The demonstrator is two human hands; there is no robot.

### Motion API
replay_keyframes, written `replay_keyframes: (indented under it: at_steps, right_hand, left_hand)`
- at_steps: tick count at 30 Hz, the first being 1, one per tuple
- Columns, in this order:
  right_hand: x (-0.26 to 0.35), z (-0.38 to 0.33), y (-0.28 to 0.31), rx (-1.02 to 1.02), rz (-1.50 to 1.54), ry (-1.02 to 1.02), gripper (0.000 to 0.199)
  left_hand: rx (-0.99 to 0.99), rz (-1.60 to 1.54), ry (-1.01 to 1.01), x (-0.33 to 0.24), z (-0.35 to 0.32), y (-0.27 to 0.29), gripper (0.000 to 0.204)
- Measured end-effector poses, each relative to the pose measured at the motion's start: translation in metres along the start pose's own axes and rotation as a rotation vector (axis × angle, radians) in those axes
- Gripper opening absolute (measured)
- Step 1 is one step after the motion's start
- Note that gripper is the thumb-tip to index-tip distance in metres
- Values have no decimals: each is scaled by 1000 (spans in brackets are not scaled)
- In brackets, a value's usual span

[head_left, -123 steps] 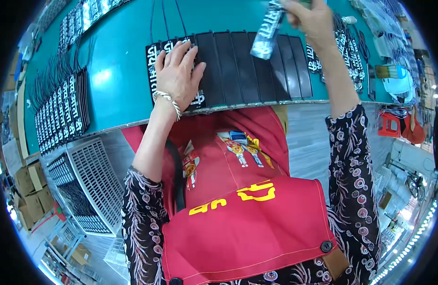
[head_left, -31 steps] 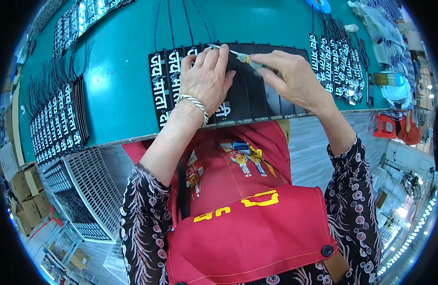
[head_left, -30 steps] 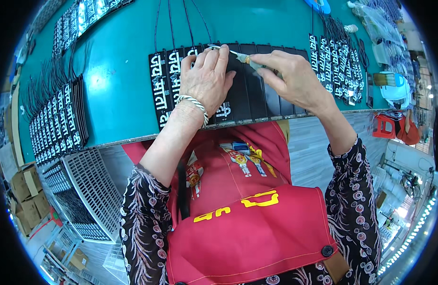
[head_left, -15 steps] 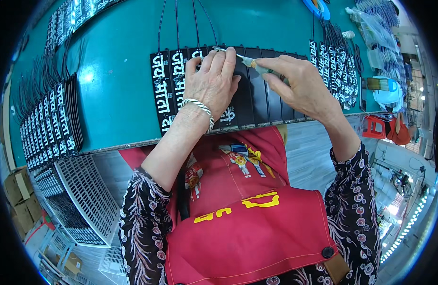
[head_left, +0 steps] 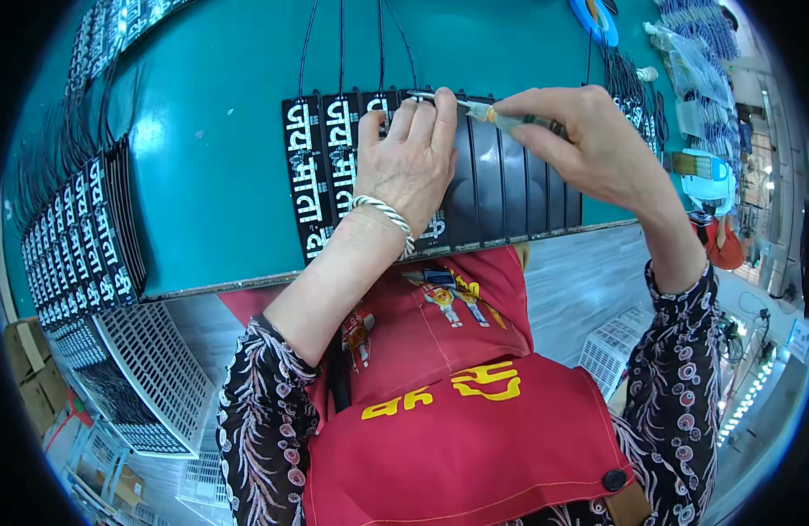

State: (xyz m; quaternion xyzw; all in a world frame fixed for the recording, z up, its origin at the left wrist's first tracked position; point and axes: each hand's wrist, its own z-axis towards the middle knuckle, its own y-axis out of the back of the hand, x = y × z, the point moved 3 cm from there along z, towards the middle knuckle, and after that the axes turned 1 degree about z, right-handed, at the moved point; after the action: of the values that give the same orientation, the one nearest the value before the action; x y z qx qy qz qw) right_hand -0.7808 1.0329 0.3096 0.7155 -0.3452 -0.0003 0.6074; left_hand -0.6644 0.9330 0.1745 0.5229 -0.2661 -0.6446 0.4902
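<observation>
Teal surface [head_left: 220,167] fills most of our view, curving with the lens, its near edge running just above our red apron [head_left: 457,421]. We see a long fan of black strips with white lettering [head_left: 80,237] overlapping along the left edge, and another bunch of the same [head_left: 637,110] at the far right, thin black wires trailing up from them. Below the left edge sit white grid trays [head_left: 150,377] and brown boxes [head_left: 36,386] on the floor.

Straight ahead lies our own row of strips [head_left: 501,175], side by side and touching, close to the near edge. The three on the left show white lettering; those to the right show plain black. Black wires [head_left: 343,44] run from their tops away across the surface.

Our left hand [head_left: 409,162] lies flat on the middle of the row, fingers spread and pressing the strips down, a silver bangle [head_left: 383,212] on the wrist. It closes on nothing.

Our right hand [head_left: 597,145] hovers over the plain black end of the row, its grip narrow, thumb and fingers pinched around a slim tool [head_left: 492,111] with a yellowish body. The metal tip points left and meets the top edge of the row just beside our left fingertips [head_left: 444,96].

A blue ring [head_left: 595,19] lies at the far edge, top right.
</observation>
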Motion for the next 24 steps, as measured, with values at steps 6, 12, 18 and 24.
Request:
replay_keyframes:
  at_steps: [6, 12, 18, 24]
  right_hand:
    - [-5, 41, 24, 103, -95, 119, 24]
    - [-8, 33, 52, 174, -187, 32, 25]
    - [-78, -66, 16, 128, 11, -135, 33]
    - [-163, -149, 10, -53, 185, -282, 34]
  left_hand:
    - [-2, 0, 42, 2, 14, -3, 74]
    - [-32, -34, 67, -23, 28, 8, 75]
    - [-13, 101, 39, -75, 32, -4, 55]
    - [27, 164, -2, -127, 44, -5, 40]
